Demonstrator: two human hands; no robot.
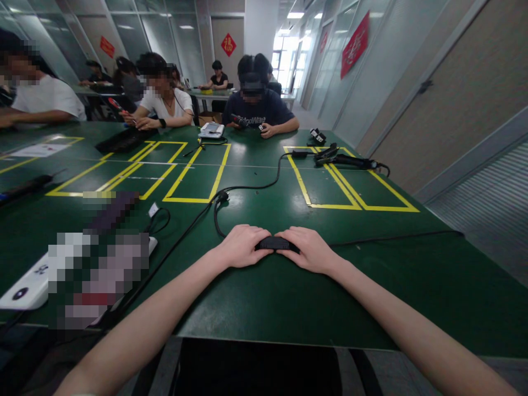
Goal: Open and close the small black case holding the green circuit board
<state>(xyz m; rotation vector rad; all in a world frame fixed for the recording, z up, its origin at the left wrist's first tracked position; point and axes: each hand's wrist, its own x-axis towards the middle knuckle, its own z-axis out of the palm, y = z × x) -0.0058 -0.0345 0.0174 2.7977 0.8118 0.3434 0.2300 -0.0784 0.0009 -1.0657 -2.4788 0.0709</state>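
A small black block-shaped device (274, 243) lies between my two hands on the green table (256, 308). My left hand (244, 246) has its fingers wrapped round the left end. The right end is gripped by my right hand (309, 248), thumb below and fingers above. A black cable (396, 238) runs off to the right from behind my right hand. Another black cable (216, 220) curves up from behind my left hand to a black plug (223, 197).
Pixelated items and a white power strip (25, 286) lie at the left. Yellow tape rectangles (336, 207) mark the table. A black tool (350, 160) lies at the back right. Across the table, a person in a dark shirt (258, 113) and others sit handling objects.
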